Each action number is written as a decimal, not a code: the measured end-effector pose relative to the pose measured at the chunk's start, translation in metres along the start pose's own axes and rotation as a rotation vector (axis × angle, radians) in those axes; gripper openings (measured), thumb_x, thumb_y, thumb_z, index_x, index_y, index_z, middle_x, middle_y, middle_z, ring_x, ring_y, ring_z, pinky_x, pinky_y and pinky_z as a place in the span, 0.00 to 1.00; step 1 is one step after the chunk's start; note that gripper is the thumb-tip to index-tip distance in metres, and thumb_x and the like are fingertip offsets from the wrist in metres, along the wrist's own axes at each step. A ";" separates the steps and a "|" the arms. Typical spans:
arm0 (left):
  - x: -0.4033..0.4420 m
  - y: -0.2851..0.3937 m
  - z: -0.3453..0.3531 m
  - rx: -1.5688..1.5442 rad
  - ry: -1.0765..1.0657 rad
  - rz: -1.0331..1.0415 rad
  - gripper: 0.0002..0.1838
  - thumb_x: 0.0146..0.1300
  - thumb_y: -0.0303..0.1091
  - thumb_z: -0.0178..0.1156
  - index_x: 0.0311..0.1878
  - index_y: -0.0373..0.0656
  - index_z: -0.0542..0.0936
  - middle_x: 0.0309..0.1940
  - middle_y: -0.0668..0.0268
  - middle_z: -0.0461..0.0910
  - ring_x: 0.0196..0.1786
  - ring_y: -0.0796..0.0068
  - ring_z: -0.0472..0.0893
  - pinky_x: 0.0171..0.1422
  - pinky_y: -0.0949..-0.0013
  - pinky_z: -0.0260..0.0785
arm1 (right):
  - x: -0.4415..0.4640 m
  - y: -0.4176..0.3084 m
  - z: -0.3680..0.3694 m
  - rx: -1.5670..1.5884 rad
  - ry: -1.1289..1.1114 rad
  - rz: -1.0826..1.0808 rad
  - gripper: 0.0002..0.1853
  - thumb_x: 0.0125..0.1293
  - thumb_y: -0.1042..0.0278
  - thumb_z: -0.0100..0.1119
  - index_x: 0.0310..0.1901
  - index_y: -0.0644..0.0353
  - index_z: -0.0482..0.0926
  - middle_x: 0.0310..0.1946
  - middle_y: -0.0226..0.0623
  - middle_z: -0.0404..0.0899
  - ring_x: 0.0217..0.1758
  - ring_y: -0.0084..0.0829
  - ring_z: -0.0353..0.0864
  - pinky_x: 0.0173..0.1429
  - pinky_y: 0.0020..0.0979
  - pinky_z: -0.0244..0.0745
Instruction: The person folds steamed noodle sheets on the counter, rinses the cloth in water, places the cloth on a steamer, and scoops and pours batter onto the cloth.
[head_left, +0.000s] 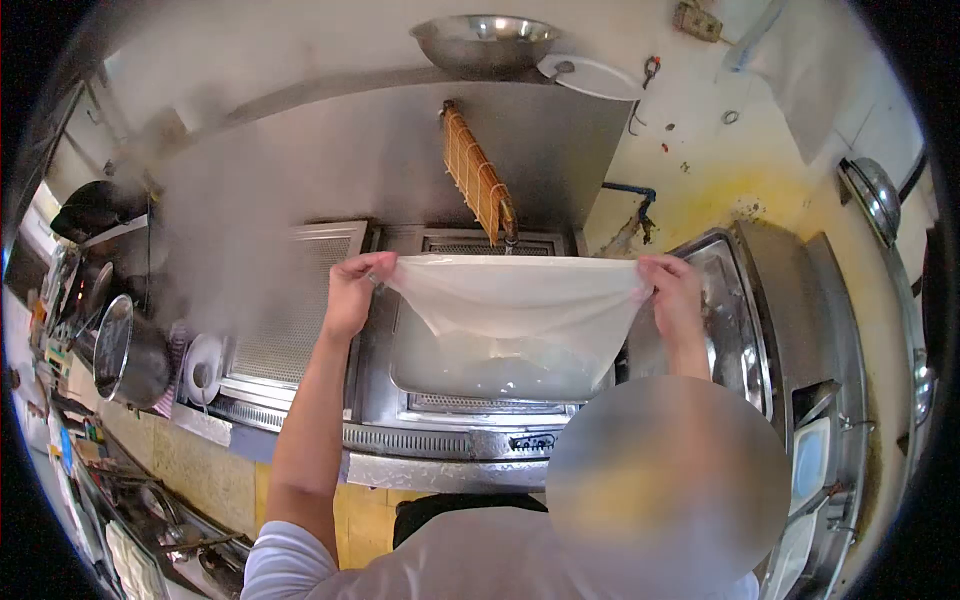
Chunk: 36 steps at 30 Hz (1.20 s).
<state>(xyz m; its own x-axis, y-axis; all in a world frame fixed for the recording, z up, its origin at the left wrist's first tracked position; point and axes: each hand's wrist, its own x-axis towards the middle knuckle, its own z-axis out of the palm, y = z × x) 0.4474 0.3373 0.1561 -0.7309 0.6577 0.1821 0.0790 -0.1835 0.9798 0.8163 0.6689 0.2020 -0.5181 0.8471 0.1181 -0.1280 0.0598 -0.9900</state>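
A wide white cloth (520,300) hangs stretched between my two hands, its top edge nearly straight and its middle sagging. My left hand (362,290) pinches the upper left corner, and my right hand (673,292) grips the upper right corner. Beneath the cloth is a rectangular tray (425,375) with whitish, wet-looking contents, set on the steel counter; the cloth hides part of it. Just behind the cloth's top edge, a bamboo mat (472,175) hangs on a tap.
Steam drifts over a perforated steel panel (290,300) at the left. A metal pot (130,350) and white dishes (203,368) stand farther left. At the right lies a steel tray (735,300). A metal bowl (485,48) and white plate (592,78) sit at the back.
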 end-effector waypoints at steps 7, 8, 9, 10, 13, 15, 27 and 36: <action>-0.015 0.117 0.012 0.478 0.272 0.349 0.10 0.70 0.24 0.66 0.52 0.35 0.88 0.42 0.64 0.90 0.45 0.78 0.84 0.56 0.70 0.77 | -0.027 -0.121 0.035 -0.394 -0.014 -0.306 0.14 0.69 0.77 0.64 0.55 0.70 0.85 0.33 0.30 0.86 0.37 0.21 0.82 0.46 0.24 0.77; -0.017 0.130 0.006 0.561 0.283 0.400 0.10 0.70 0.24 0.65 0.52 0.35 0.88 0.42 0.64 0.90 0.44 0.79 0.84 0.54 0.70 0.77 | -0.026 -0.131 0.033 -0.476 -0.031 -0.389 0.10 0.71 0.77 0.62 0.50 0.69 0.86 0.33 0.29 0.86 0.36 0.21 0.81 0.45 0.25 0.77; -0.018 0.141 -0.001 0.646 0.294 0.450 0.10 0.71 0.24 0.64 0.52 0.35 0.87 0.42 0.64 0.90 0.43 0.79 0.84 0.53 0.70 0.77 | -0.029 -0.145 0.038 -0.486 -0.030 -0.415 0.08 0.71 0.77 0.61 0.48 0.69 0.85 0.33 0.29 0.85 0.36 0.21 0.81 0.45 0.25 0.77; -0.019 0.153 -0.008 0.635 0.323 0.470 0.08 0.72 0.24 0.63 0.51 0.34 0.87 0.41 0.64 0.90 0.42 0.79 0.83 0.52 0.70 0.77 | -0.031 -0.163 0.044 -0.495 -0.030 -0.439 0.07 0.72 0.77 0.61 0.46 0.69 0.85 0.32 0.29 0.85 0.36 0.21 0.81 0.45 0.25 0.77; -0.020 0.185 -0.028 0.549 0.402 0.540 0.09 0.76 0.29 0.61 0.47 0.32 0.84 0.36 0.67 0.86 0.38 0.80 0.80 0.47 0.72 0.76 | -0.028 -0.197 0.063 -0.425 -0.061 -0.513 0.04 0.72 0.75 0.60 0.41 0.66 0.84 0.32 0.29 0.85 0.35 0.20 0.82 0.44 0.25 0.77; -0.020 0.209 -0.039 0.418 0.444 0.607 0.15 0.78 0.37 0.60 0.43 0.31 0.82 0.33 0.70 0.81 0.35 0.81 0.77 0.43 0.73 0.73 | -0.035 -0.224 0.083 -0.389 -0.068 -0.515 0.05 0.73 0.75 0.60 0.43 0.65 0.84 0.32 0.29 0.85 0.34 0.20 0.82 0.43 0.25 0.77; -0.026 0.280 -0.216 0.189 0.666 0.784 0.14 0.80 0.41 0.58 0.49 0.37 0.80 0.31 0.73 0.78 0.30 0.85 0.72 0.35 0.76 0.68 | -0.080 -0.274 0.270 -0.448 -0.106 -0.565 0.10 0.77 0.63 0.61 0.49 0.61 0.82 0.35 0.27 0.82 0.36 0.21 0.84 0.43 0.25 0.80; -0.016 0.292 -0.405 0.461 0.632 0.919 0.08 0.78 0.30 0.55 0.53 0.36 0.78 0.40 0.61 0.86 0.44 0.72 0.84 0.53 0.68 0.75 | -0.151 -0.231 0.430 -0.547 0.006 -0.455 0.10 0.75 0.65 0.61 0.49 0.62 0.84 0.37 0.29 0.86 0.39 0.22 0.84 0.43 0.25 0.78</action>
<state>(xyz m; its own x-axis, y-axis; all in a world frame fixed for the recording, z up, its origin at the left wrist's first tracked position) 0.2075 -0.0223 0.4064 -0.4674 -0.0793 0.8805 0.8840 -0.0329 0.4663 0.5606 0.2995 0.4465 -0.5090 0.6778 0.5305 0.1130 0.6637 -0.7394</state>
